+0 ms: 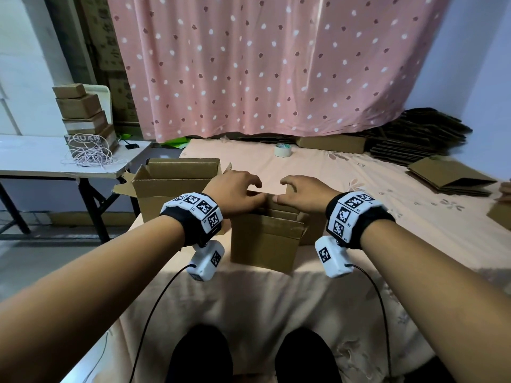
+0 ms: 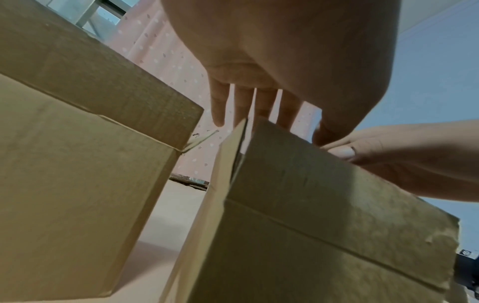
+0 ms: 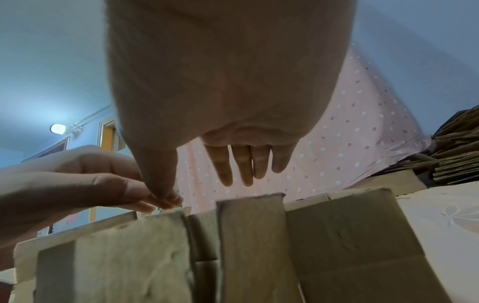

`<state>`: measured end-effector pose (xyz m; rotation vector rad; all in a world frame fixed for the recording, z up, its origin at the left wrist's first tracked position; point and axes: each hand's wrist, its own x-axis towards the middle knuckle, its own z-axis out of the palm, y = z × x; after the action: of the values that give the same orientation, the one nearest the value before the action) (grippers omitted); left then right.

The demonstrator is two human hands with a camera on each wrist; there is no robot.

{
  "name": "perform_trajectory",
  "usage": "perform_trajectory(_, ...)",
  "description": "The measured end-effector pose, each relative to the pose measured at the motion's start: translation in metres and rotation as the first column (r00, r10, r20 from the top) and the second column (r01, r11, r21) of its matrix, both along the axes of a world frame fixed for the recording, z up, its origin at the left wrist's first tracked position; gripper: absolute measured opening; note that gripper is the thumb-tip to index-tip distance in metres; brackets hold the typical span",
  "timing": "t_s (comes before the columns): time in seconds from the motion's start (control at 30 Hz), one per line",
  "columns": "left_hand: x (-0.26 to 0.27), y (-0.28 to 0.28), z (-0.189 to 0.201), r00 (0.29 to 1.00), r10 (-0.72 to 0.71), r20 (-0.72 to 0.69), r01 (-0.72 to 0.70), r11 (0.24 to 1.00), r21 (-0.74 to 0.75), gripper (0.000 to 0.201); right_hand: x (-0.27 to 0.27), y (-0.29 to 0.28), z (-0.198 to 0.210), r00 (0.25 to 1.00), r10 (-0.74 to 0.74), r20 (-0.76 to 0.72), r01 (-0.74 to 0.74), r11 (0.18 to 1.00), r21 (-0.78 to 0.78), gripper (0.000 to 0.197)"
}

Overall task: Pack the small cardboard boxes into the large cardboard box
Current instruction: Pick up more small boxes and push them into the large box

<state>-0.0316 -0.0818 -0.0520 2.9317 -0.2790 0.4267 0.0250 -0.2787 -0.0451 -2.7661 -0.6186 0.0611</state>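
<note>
A small brown cardboard box stands open on the pink-clothed table, right in front of me. To its left is the larger cardboard box, open with its flaps up; I cannot see inside. Both hands are over the small box's top. My left hand pinches the edge of an upright flap between thumb and fingers. My right hand sets its thumb tip on the same edge, beside the left thumb. In the right wrist view its fingers stretch out above the box, touching nothing I can see.
A side table at the left carries a stack of small boxes and tangled string. A tape roll and a closed box lie at the back. Flat cardboard piles fill the right. Another person's hand shows at the right edge.
</note>
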Motion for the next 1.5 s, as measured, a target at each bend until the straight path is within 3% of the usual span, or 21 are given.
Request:
perform_trajectory(0.07, -0.002, -0.001, -0.002, 1.000, 0.002, -0.007, -0.002, 1.000, 0.005, 0.046, -0.004, -0.003, -0.002, 1.000, 0.005, -0.004, -0.005, 1.000, 0.006, 0.092)
perform_trajectory(0.17, -0.003, -0.003, -0.006, 1.000, -0.018, -0.020, 0.017, 1.000, -0.002, 0.047, -0.011, -0.009, -0.004, 1.000, 0.024, 0.006, -0.024, 1.000, 0.014, 0.078)
perform_trajectory(0.33, -0.002, -0.001, -0.013, 0.975, -0.136, -0.176, 0.131, 0.991, -0.039, 0.073, -0.023, -0.017, -0.007, 0.996, 0.081, -0.043, -0.079, 0.995, 0.056, 0.084)
perform_trajectory(0.5, -0.005, -0.003, -0.020, 0.970, -0.168, -0.175, 0.162, 0.985, -0.052, 0.089, -0.028, -0.026, -0.013, 0.995, 0.089, -0.046, -0.083, 0.990, 0.116, 0.088)
perform_trajectory(0.7, -0.003, -0.001, -0.027, 0.975, -0.122, -0.185, 0.110, 0.991, -0.074, 0.089, -0.028, -0.035, -0.022, 0.994, 0.086, -0.064, -0.075, 0.984, 0.160, 0.096)
perform_trajectory(1.07, -0.001, 0.004, -0.032, 0.975, -0.048, -0.219, 0.019, 0.991, -0.134, 0.116, -0.026, -0.037, -0.030, 0.995, 0.102, -0.017, -0.100, 0.988, 0.115, 0.104)
perform_trajectory(1.5, -0.002, 0.008, -0.041, 0.978, -0.009, -0.206, -0.020, 0.990, -0.138, 0.114, -0.026, -0.041, -0.034, 0.996, 0.084, -0.026, -0.080, 0.986, 0.146, 0.100)
